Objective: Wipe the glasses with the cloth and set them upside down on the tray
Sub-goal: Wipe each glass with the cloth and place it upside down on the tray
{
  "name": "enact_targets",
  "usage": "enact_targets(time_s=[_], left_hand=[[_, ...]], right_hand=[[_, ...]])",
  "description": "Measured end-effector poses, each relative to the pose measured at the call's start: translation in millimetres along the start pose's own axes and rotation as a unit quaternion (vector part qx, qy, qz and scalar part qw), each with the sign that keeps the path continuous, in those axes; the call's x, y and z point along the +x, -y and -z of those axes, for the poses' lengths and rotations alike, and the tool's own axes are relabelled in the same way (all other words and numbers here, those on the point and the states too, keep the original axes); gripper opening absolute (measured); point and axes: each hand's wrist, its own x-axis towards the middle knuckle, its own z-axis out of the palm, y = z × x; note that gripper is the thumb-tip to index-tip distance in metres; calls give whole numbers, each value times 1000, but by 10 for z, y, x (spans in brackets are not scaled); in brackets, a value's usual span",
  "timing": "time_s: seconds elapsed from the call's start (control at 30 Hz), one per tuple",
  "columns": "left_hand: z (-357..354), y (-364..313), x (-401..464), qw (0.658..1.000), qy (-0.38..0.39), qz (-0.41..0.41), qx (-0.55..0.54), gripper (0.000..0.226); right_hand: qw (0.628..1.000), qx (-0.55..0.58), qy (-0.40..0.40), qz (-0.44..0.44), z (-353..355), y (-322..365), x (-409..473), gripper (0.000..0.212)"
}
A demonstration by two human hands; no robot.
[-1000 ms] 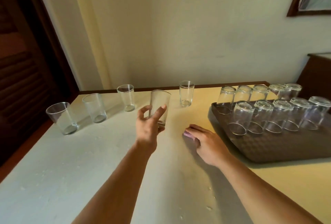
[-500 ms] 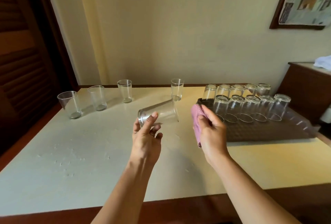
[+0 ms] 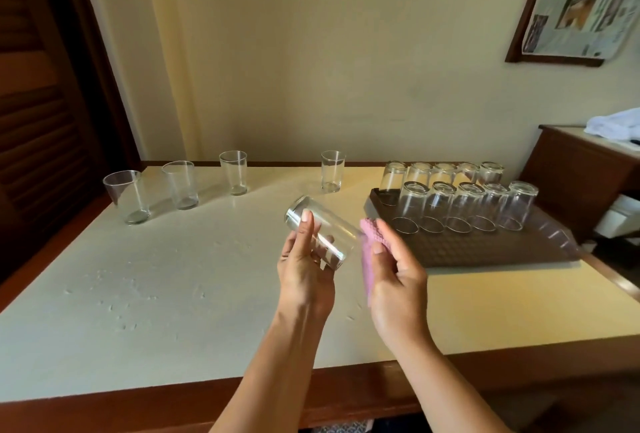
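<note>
Beside the tray (image 3: 485, 252), left hand (image 3: 304, 270) grips glass (image 3: 322, 232).

Both forearms are extended forward. A clear tilted drinking glass (image 3: 320, 232) is gripped by the left hand (image 3: 304, 271); a pink textured cloth (image 3: 370, 252) is pinched in the right hand (image 3: 398, 280), just beside.

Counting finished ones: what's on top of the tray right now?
Ten glasses stand upside down on the tray, in two rows of five. The back row is partly hidden behind the front row; the tray's near half is bare.

Perhaps home dining room: wooden-edged table (image 3: 173, 294).
</note>
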Motion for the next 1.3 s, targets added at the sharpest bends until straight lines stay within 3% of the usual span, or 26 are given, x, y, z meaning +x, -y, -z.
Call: enact_targets(time_s=[0.1, 0.2, 0.33, 0.4, 0.5, 0.6, 0.73, 0.87, 0.97, 1.1, 1.23, 1.3], left_hand=[[23, 50, -19, 999, 13, -1, 47, 75], [28, 130, -117, 990, 50, 10, 134, 60], [73, 176, -182, 961, 140, 42, 233, 35], [78, 122, -192, 954, 159, 34, 250, 37], [56, 97, -175, 966, 136, -31, 220, 57], [-39, 46, -125, 972, 115, -65, 192, 46], [-36, -7, -161, 947, 200, -31, 250, 52], [-56, 37, -212, 930, 191, -121, 288, 78], [-70, -54, -139, 941, 179, -123, 261, 67], [-33, -100, -162, 929, 228, -78, 282, 56], [-125, -44, -221, 955, 186, -111, 203, 66], [-184, -104, -199, 959, 191, -100, 184, 51]], right_hand=[[997, -22, -29, 61, 52, 86, 65, 40], [989, -81, 16, 125, -13, 33, 91, 35], [987, -109, 32, 111, -44, -52, 100, 39], [990, -88, 22, 108, 4, -62, 138, 40], [988, -73, 22, 131, 11, -64, 100, 40], [981, -85, 56, 165, -74, -62, -78, 41], [989, -23, 50, 138, -9, -44, 151, 42], [985, -50, 51, 155, -7, 34, 276, 41], [980, -57, 62, 183, -92, 31, 31, 41], [985, -12, 49, 166, -31, 8, 190, 41], [978, -39, 55, 195, -84, 193, 329, 40], [975, -39, 77, 205, -134, 196, 181, 41]])
